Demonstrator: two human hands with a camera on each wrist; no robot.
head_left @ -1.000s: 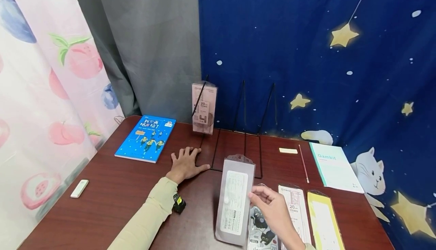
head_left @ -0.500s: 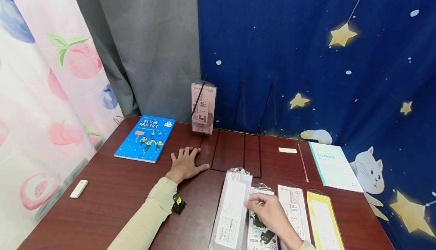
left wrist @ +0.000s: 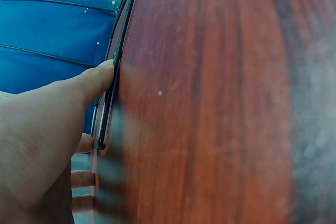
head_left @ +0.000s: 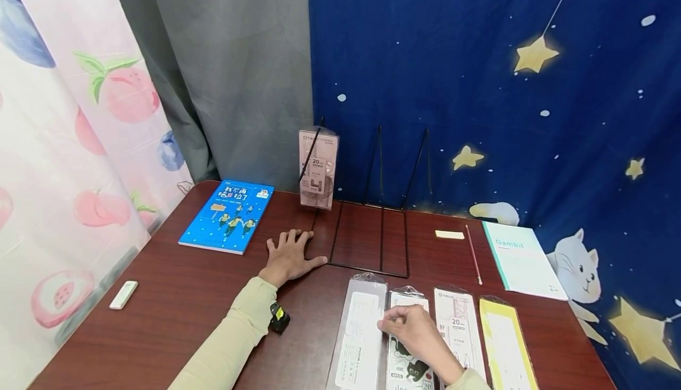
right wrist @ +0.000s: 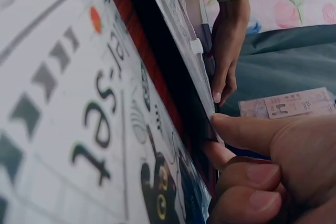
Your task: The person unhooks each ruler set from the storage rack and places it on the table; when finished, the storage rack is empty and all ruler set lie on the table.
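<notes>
My left hand (head_left: 289,258) lies spread on the table, its thumb touching the front left corner of the black wire rack (head_left: 382,242). In the left wrist view the thumb of that hand (left wrist: 50,124) meets the rack's wire. My right hand (head_left: 417,334) pinches the right edge of a clear, white-labelled flat packet (head_left: 356,343), which lies low, close over the table. The right wrist view shows thumb and forefinger (right wrist: 247,129) on that edge. Under the right hand lies a ruler-set packet with black cats (head_left: 417,371), partly hidden. A pink packet (head_left: 317,171) hangs on the rack's left hook.
Right of the cat packet lie a pink-and-white packet (head_left: 459,325) and a yellow packet (head_left: 508,343). Further back are an eraser-like pale block (head_left: 449,234), a pencil (head_left: 473,254) and a Gambit notebook (head_left: 524,260). A blue book (head_left: 229,215) and a small white block (head_left: 123,294) lie left.
The white-labelled packet has gone from raised and tilted to lying low beside the cat packet. My right hand has moved slightly left and down with it; my left hand has stayed put.
</notes>
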